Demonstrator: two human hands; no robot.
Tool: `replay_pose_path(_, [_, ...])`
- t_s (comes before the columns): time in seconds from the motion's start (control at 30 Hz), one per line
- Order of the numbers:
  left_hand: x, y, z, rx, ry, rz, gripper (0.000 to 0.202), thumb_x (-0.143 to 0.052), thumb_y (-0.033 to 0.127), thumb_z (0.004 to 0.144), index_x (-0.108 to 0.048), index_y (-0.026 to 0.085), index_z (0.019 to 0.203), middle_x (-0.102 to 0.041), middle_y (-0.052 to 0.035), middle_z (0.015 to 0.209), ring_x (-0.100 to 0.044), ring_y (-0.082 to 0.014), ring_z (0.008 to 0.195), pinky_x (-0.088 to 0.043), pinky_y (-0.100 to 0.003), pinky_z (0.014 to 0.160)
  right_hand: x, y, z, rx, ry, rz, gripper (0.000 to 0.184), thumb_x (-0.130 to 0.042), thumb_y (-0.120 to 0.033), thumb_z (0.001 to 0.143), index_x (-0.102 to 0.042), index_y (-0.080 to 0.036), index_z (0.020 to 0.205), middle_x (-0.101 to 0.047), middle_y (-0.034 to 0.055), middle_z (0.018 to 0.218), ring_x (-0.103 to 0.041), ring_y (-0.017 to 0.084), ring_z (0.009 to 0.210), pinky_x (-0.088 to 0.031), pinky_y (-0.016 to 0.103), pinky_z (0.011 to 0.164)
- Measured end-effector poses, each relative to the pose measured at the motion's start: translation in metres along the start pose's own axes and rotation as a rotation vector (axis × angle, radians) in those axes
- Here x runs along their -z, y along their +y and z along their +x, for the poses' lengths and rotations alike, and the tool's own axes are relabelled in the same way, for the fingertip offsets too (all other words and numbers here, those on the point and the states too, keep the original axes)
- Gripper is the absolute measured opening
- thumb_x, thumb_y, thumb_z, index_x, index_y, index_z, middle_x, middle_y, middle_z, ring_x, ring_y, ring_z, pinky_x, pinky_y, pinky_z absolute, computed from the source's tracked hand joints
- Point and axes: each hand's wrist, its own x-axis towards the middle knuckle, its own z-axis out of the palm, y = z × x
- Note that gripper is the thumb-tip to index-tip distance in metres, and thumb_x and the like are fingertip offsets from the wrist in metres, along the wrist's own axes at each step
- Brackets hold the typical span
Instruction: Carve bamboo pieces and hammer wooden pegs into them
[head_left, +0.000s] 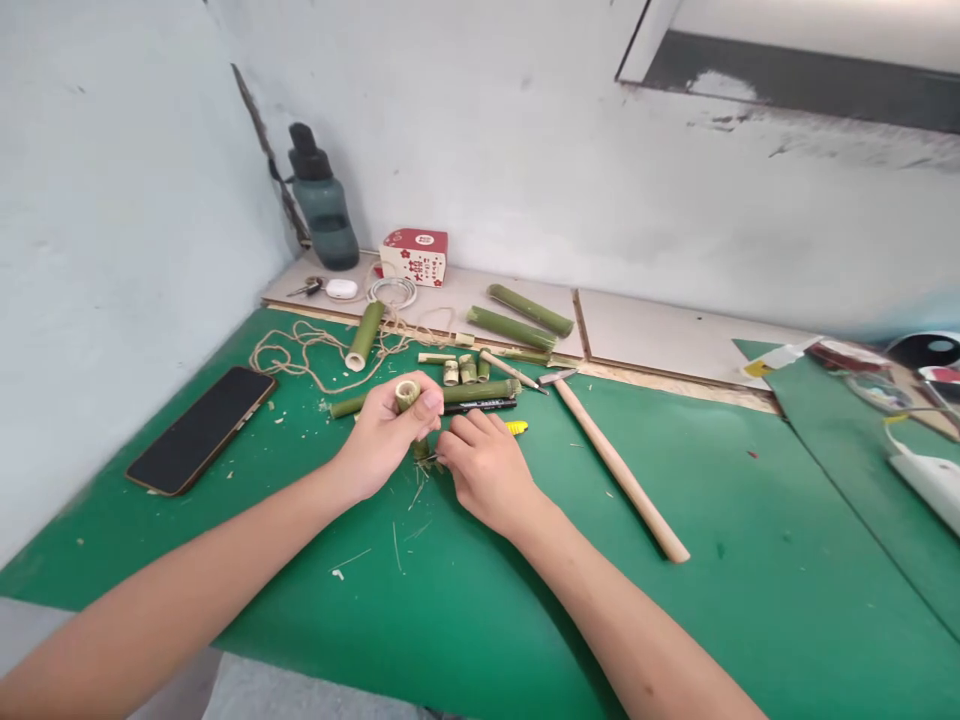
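Note:
My left hand is wrapped around a short bamboo tube, which stands upright with its open, hollow end facing up. The lower end of the tube shows below my fingers, near the green tabletop. My right hand is closed around a yellow-handled knife. Its thin blade reaches left to the lower part of the tube; most of the handle is hidden by my fingers. Pale bamboo shavings lie under the blade. Just behind my hands are a long bamboo stick and a black marker.
A hammer lies to the right. Behind are short bamboo pieces, larger bamboo tubes and tangled twine. A phone lies left; a water bottle and red-white box stand by the wall.

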Motion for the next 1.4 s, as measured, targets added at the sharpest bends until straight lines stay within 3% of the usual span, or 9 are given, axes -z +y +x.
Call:
replay_pose_path(0.3, [0.003,0.005,0.004,0.063,0.035,-0.11,0.035,-0.073,0.054,0.091,-0.069,0.019,0.089,-0.047,0.0044,0.063,-0.042,-0.0095,0.059,-0.04,-0.026,0.062,0.0,-0.001,0.002,0.014,0.086,0.079,0.018,-0.051,-0.008,0.096,-0.062,-0.02,0.086,-0.059,0.0044,0.082,-0.044,0.021,0.081,-0.031,0.036,0.071])
replay_pose_path(0.5, [0.006,0.005,0.005,0.073,0.0,-0.119,0.039,-0.072,0.055,0.091,-0.075,0.023,0.112,-0.045,0.0042,0.062,-0.041,-0.0114,0.059,-0.035,-0.026,0.056,0.0,-0.007,0.004,-0.013,0.092,0.084,0.019,-0.052,-0.008,0.095,-0.06,-0.02,0.084,-0.059,0.0048,0.081,-0.043,0.021,0.078,-0.033,0.036,0.069])
replay_pose_path(0.63, [0.004,0.009,0.005,0.063,0.008,-0.119,0.037,-0.075,0.055,0.088,-0.078,0.022,0.103,-0.053,0.0016,0.062,-0.051,-0.0128,0.062,-0.042,-0.027,0.058,0.002,-0.01,0.01,-0.045,0.055,0.068,0.018,-0.052,-0.006,0.091,-0.06,-0.02,0.084,-0.06,0.0065,0.082,-0.045,0.023,0.079,-0.035,0.036,0.068])
replay_pose_path(0.77, [-0.001,0.012,0.002,0.102,-0.075,-0.106,0.038,-0.077,0.054,0.086,-0.078,0.022,0.106,-0.066,-0.0025,0.078,-0.051,-0.0115,0.062,-0.04,-0.026,0.055,0.0,-0.011,0.013,-0.072,-0.038,0.046,0.019,-0.055,-0.004,0.084,-0.064,-0.019,0.091,-0.066,0.0108,0.093,-0.053,0.027,0.092,-0.038,0.038,0.072])
replay_pose_path(0.9, [-0.003,0.01,0.002,0.061,-0.073,-0.041,0.031,-0.077,0.051,0.087,-0.077,0.02,0.09,-0.061,-0.0023,0.077,-0.047,-0.0119,0.063,-0.038,-0.027,0.058,-0.003,-0.009,0.01,-0.058,-0.097,0.027,0.017,-0.058,-0.008,0.086,-0.065,-0.019,0.096,-0.068,0.0101,0.096,-0.054,0.026,0.093,-0.035,0.038,0.072])
replay_pose_path(1.07, [0.002,0.01,0.004,0.061,-0.063,-0.055,0.029,-0.072,0.05,0.093,-0.071,0.021,0.095,-0.046,0.0021,0.066,-0.041,-0.013,0.064,-0.033,-0.027,0.059,0.0,-0.01,0.003,-0.022,-0.019,-0.015,0.011,-0.057,-0.011,0.092,-0.061,-0.02,0.087,-0.061,0.005,0.084,-0.046,0.022,0.083,-0.031,0.037,0.07])
replay_pose_path(1.23, [0.005,0.012,0.005,0.075,-0.079,-0.108,0.032,-0.073,0.05,0.092,-0.065,0.019,0.092,-0.049,0.0024,0.075,-0.044,-0.0107,0.068,-0.038,-0.025,0.066,-0.002,-0.01,0.002,-0.021,0.042,-0.011,0.015,-0.056,-0.007,0.091,-0.061,-0.02,0.084,-0.058,0.0041,0.081,-0.043,0.021,0.08,-0.03,0.037,0.069])
replay_pose_path(1.4, [0.005,0.012,0.005,0.025,-0.142,-0.093,0.031,-0.077,0.046,0.09,-0.066,0.017,0.086,-0.054,0.0012,0.078,-0.046,-0.0103,0.07,-0.041,-0.024,0.067,-0.01,-0.009,0.009,-0.041,0.059,-0.019,0.017,-0.055,-0.006,0.088,-0.064,-0.019,0.088,-0.066,0.0076,0.091,-0.048,0.024,0.086,-0.033,0.037,0.07])
